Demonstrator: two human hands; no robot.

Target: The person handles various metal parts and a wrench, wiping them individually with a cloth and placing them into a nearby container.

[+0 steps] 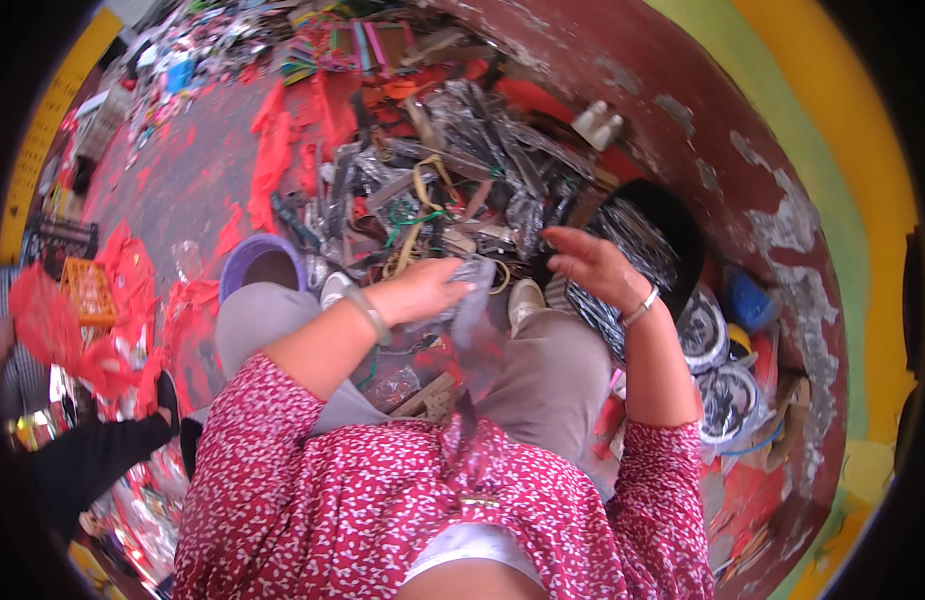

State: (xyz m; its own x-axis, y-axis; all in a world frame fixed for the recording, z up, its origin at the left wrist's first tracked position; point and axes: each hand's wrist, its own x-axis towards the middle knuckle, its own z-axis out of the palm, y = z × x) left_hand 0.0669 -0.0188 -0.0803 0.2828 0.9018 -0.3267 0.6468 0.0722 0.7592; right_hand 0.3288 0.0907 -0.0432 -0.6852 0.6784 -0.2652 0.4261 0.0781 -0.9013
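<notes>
Red patterned sleeves frame both hands above the knees. Left hand [422, 290] pinches a clear plastic packet [469, 290], which hangs between the knees; right hand [592, 265] hovers spread and empty beside the black basket [672, 225]. Best to steady the limp packet with both hands, over the pile [452, 190] on the floor.

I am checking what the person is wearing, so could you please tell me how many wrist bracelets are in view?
2: one bracelet on the left wrist, near the left hand that grips a clear plastic packet; one silver bracelet on the right wrist, below the open right hand. The sleeves could hide others.
</notes>
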